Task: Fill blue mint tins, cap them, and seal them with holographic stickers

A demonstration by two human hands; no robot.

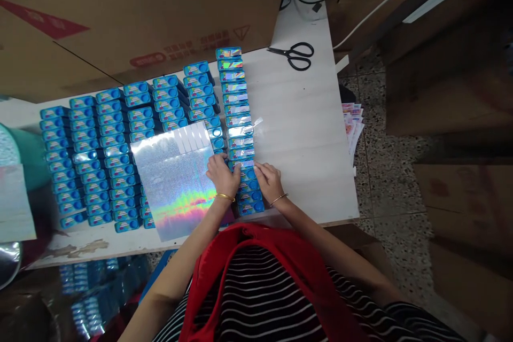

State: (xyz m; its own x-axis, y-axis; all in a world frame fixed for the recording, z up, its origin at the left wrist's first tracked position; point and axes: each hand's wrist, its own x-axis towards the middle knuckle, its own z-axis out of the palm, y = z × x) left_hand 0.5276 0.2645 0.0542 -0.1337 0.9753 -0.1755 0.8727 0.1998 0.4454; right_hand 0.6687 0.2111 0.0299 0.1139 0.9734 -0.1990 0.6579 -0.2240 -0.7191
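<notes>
Pressing down with both hands on the rightmost column of small blue rectangular boxes (239, 128), near its close end. Left hand (222, 175) lying flat, fingers together and stretched toward the right, fingertips touching a box in that column at about the spot where a holographic strip (241, 153) is sitting across a lid. Right hand (268, 180) resting just beside, on the other side of the same column, fingers curled down onto the box edge; the two hands nearly meeting over one box. Not clamped around anything as far as can be told: both seeming to press rather than grip, with whatever is under the fingertips hidden. Wearing a thin gold bangle (225, 197) on the left wrist and another on the right.

Lying just to the left of the left hand, touching its heel: a large shiny holographic sticker sheet (176, 187), tilted, covering part of the blue boxes, with white backing strips showing at its far edge. Spreading further left: many more rows of blue boxes (92, 155) on the pale wooden table (304, 133). Resting well apart at the far side of the table: black-handled scissors (294, 55). Standing behind the boxes: large brown cardboard cartons (120, 16).
</notes>
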